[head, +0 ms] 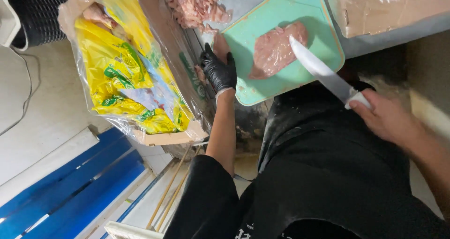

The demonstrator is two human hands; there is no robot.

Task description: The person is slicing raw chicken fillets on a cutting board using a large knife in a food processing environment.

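While the left hand (218,71), in a black glove, sits at the left edge of the green cutting board (323,37), its fingers curl round a small pink scrap of raw meat (221,46) at about 12 o'clock of the palm; grip looks loosely closed on it. Right hand (386,118), bare, is clamped round the white handle of a long knife (318,69), at 4 o'clock from the board. Blade runs up toward 10 o'clock, its tip over the right end of the raw chicken fillet (274,50); touching or just above, cannot tell. Fillet lies flat mid-board, bare green all round it, widest free strip along the board's near edge at 6 o'clock. Board's near corner overhangs the desk (375,41) edge, over the person's dark apron (328,164).

At 11 o'clock from the board, a heap of cut chicken pieces (194,3), just beside the board's far-left edge, little gap. At 9 o'clock, a cardboard box (168,138) lined with clear plastic holds yellow bags (122,75); its right wall stands close to the gloved hand, tight room there. At 1 o'clock, another plastic-lined box (389,9), close to the board's right edge. Blue panels (70,182) on the floor at 8 o'clock, well apart.
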